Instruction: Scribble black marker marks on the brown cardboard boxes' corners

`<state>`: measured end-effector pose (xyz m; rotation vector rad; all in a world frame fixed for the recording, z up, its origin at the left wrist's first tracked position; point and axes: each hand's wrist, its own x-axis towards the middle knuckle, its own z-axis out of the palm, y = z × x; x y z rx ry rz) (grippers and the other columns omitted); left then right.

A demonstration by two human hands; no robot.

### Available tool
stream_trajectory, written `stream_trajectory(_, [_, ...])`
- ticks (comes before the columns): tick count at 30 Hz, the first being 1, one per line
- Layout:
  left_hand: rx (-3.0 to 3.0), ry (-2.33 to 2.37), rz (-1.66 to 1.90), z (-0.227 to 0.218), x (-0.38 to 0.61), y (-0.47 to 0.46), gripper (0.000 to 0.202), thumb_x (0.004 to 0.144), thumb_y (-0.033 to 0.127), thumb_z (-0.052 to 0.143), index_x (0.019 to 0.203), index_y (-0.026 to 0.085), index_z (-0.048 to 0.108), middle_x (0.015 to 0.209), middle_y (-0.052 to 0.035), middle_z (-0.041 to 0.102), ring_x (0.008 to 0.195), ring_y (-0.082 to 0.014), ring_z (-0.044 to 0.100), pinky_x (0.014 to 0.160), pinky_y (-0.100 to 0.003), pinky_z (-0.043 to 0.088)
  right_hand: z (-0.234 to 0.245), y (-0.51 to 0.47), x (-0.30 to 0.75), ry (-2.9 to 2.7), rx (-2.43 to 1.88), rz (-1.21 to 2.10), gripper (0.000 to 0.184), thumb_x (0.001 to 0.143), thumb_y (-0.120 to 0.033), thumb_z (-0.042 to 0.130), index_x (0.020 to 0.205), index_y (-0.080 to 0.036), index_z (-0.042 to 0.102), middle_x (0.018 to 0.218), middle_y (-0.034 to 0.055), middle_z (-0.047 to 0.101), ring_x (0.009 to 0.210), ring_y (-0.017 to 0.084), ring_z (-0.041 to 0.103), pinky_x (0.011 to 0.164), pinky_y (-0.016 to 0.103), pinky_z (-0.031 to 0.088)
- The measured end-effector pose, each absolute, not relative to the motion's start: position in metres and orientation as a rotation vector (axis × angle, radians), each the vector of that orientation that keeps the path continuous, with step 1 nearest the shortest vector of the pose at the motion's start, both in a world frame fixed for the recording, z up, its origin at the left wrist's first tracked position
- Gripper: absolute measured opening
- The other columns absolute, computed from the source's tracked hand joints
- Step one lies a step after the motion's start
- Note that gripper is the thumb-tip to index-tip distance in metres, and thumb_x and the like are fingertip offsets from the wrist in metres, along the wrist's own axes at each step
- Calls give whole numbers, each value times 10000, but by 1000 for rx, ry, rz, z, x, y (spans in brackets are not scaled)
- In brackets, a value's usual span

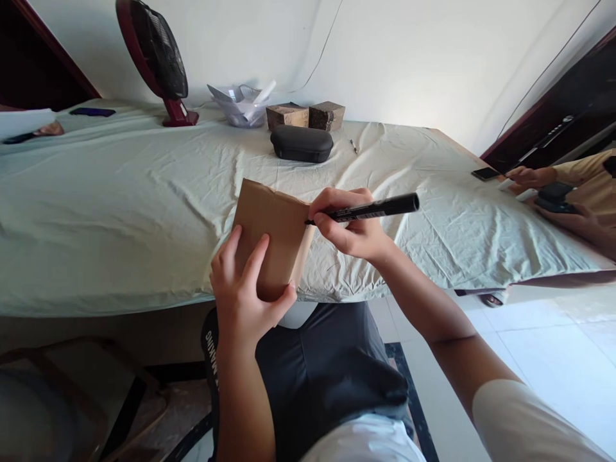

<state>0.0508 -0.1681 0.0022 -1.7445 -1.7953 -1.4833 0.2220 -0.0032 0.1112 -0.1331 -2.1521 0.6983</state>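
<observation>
A brown cardboard box (282, 224) sits tilted at the near edge of the cloth-covered table. My left hand (243, 285) grips it from the lower left, fingers spread over its top face and thumb along the near edge. A black marker pen (380, 208) is pinched in my right hand (351, 224). Its dark tip meets the box near the upper right edge, while the rear end points to the right. No writing can be made out on the face towards me.
On the pale green cloth (144, 224) beyond stand a black zip case (302, 144), two small cardboard boxes (289, 116), a clear plastic bowl (240, 112), a fan (161, 58) and a small pen (354, 146). At the right, another person's hands (572, 205) hold a dark device.
</observation>
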Motion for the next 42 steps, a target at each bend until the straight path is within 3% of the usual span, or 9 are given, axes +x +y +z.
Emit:
stream_trajectory(5, [-1742, -1797, -1466, 2, 52, -169, 985, 722, 285, 919, 1623, 449, 557, 1794, -52, 407, 1543, -524, 478, 1293, -737, 372, 113, -3, 222, -2106, -86, 674, 138, 955, -226, 620, 823, -226, 658, 675, -38, 636, 573, 110, 536, 544, 277, 466])
stream_trajectory(14, [-1759, -1748, -1345, 4, 53, -171, 987, 722, 294, 895, 1642, 386, 550, 1787, -109, 413, 1508, -535, 506, 1251, -732, 402, 113, -5, 223, -2050, -180, 693, 161, 972, -268, 620, 813, -251, 635, 647, -26, 635, 545, 136, 524, 519, 310, 504])
stream_trajectory(18, [-1783, -1738, -1341, 6, 53, -174, 1001, 714, 296, 891, 1648, 396, 545, 1789, -102, 410, 1506, -528, 508, 1253, -728, 409, 112, -6, 223, -2025, -270, 756, 168, 979, -315, 647, 820, -269, 621, 574, -36, 586, 527, 158, 534, 510, 324, 529])
stream_trajectory(23, [-1801, -1716, -1409, 7, 51, -176, 981, 698, 297, 895, 1620, 402, 579, 1777, -90, 433, 1511, -522, 511, 1260, -727, 403, 110, -8, 225, -1998, -258, 795, 160, 993, -325, 654, 845, -273, 623, 613, -16, 632, 556, 178, 592, 536, 339, 559])
stream_trajectory(34, [-1803, -1715, -1361, 10, 54, -181, 984, 707, 287, 884, 1631, 383, 561, 1782, -99, 425, 1517, -509, 512, 1266, -691, 406, 107, -23, 228, -2029, -198, 372, 149, 977, -219, 590, 835, -263, 600, 630, -57, 599, 498, 93, 496, 520, 252, 411])
stream_trajectory(42, [-1778, -1765, -1310, 12, 55, -184, 943, 736, 316, 889, 1620, 352, 563, 1774, -115, 427, 1523, -505, 505, 1277, -692, 395, 88, -16, 221, -1977, -7, 69, 158, 1001, -136, 549, 910, -264, 560, 671, -63, 604, 514, 91, 502, 531, 247, 410])
